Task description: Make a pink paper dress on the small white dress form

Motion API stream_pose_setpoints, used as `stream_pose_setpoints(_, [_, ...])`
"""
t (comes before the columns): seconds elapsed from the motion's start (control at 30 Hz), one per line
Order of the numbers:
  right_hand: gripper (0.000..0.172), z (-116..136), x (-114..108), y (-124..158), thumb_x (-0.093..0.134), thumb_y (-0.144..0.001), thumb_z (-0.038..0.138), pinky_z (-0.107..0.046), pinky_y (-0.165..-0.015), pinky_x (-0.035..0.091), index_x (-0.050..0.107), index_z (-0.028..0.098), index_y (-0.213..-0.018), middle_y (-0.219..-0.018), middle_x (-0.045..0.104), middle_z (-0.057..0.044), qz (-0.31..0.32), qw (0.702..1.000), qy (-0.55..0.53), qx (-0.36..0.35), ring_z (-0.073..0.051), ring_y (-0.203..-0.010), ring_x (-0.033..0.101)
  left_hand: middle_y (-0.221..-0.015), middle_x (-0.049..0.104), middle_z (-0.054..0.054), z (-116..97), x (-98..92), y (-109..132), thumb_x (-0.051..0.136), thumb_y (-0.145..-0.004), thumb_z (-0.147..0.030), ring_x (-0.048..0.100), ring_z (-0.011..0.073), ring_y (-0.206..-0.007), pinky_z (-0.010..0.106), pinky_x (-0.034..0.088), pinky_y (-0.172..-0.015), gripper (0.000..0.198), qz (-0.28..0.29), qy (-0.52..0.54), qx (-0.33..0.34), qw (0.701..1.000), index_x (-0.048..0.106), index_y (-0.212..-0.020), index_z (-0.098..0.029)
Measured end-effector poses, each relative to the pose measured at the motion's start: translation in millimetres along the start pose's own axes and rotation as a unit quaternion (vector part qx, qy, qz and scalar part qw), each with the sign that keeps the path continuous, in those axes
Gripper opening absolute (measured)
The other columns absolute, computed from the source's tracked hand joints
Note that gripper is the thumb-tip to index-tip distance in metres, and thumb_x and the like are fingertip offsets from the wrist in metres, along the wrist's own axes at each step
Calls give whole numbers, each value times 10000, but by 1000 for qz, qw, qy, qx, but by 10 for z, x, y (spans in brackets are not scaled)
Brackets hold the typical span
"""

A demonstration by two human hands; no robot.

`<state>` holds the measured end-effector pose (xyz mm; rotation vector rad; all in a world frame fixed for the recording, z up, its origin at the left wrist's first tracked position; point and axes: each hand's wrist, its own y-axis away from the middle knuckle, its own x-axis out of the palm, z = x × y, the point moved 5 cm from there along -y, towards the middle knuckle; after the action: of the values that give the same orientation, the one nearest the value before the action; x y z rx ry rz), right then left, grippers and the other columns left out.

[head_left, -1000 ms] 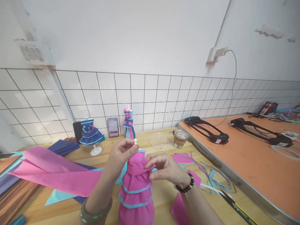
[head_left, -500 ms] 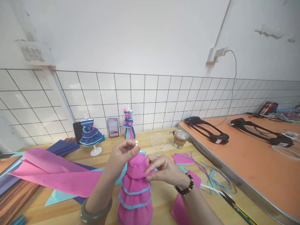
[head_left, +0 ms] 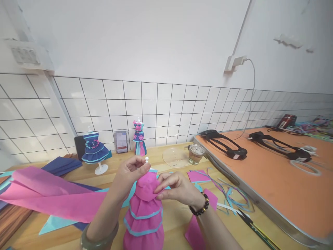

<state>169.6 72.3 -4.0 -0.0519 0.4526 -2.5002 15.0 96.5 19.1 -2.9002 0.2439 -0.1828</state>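
Note:
A small dress form in a tiered pink dress (head_left: pixel 144 211) with light-blue trim stands upright in front of me. My left hand (head_left: pixel 132 171) is closed at the white knobbed neck of the dress form (head_left: pixel 147 160), fingers around its top. At the right side of the bodice, my right hand (head_left: pixel 177 189) pinches the edge of the upper pink layer between thumb and fingers. Long pink strips (head_left: pixel 57 198) of thin, fabric-like material lie to the left, beside a light-blue piece (head_left: pixel 56 221).
Two finished miniature dresses, one navy (head_left: pixel 95 147) and one multicoloured (head_left: pixel 139 137), stand at the back near a phone (head_left: pixel 121 141). Right of my hands are a lidded cup (head_left: pixel 195 153), a clear disc (head_left: pixel 174 157), narrow strips (head_left: pixel 231 196), pink scraps (head_left: pixel 194 231) and a dark-bladed tool (head_left: pixel 246 218).
The whole scene has shifted slightly left as the camera turned. Both hands keep their places on the dress form; the right fingers have moved slightly along the pinched pink layer.

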Motion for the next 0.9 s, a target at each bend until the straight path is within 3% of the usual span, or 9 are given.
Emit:
stream_pose_setpoints(0.3, [175,46,21,-10,752,-697,359,-281,-750,451,733,187,-718,-756,637,-12,-5,999,-35,-3,-130,-749,564,-705,574,-14,-15,1,11,744,-668,-382,500,108,-690,205,400,-640,246,0,-10,2,1000,620,-710,-173])
stream_pose_setpoints(0.67, [196,67,26,1,704,-756,351,-264,-667,428,694,160,-710,-729,600,-17,-17,1000,-11,-9,-122,-704,535,-674,555,-19,-5,-18,-10,742,-672,-363,483,106,-660,213,394,-618,238,-11,1,1,1000,610,-698,-166])
stream_pose_setpoints(0.9, [294,5,51,1,660,-783,408,-237,-621,427,649,133,-678,-656,578,-5,-16,998,-28,44,-99,-627,520,-684,572,-15,-9,-12,-2,750,-666,-334,511,112,-682,216,407,-643,216,-13,3,-2,1000,621,-706,-166])
